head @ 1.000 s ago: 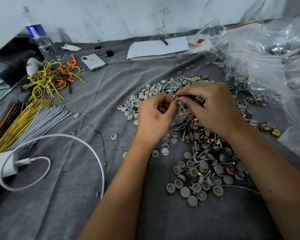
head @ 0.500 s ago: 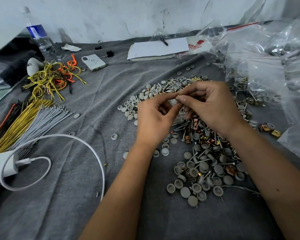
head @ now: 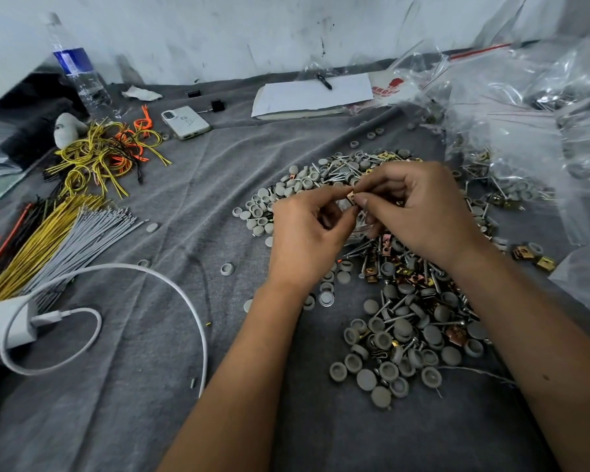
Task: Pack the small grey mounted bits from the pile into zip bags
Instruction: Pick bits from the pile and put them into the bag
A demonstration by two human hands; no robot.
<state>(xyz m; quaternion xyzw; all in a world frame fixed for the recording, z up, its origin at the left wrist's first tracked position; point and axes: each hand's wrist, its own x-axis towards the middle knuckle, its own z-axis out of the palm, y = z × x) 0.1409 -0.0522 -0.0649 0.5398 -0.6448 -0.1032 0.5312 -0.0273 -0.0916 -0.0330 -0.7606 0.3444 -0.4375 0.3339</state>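
A pile of small grey round caps, screws and brass clips [head: 406, 332] lies spread over the grey cloth [head: 157, 386]. Above its middle my two hands meet. My left hand [head: 307, 236] has its fingers curled, thumb and forefinger pinching at a small clear zip bag [head: 346, 207] that shows between the hands. My right hand [head: 419, 209] pinches a small brass clip [head: 351, 198] at its fingertips, right at my left hand's fingertips. More grey caps [head: 280, 195] lie beyond my left hand.
Clear plastic bags with parts [head: 525, 131] crowd the right side. A notebook with a pen [head: 314, 95], a phone [head: 184, 122] and a water bottle [head: 79, 76] sit at the back. Bundles of yellow and grey wires [head: 55, 236] and a white charger cable [head: 171, 291] lie left.
Both hands have stayed together over the pile, with the fingertips shifting slightly. A brass clip now shows between the fingertips, where a thin metal pin showed a second ago.
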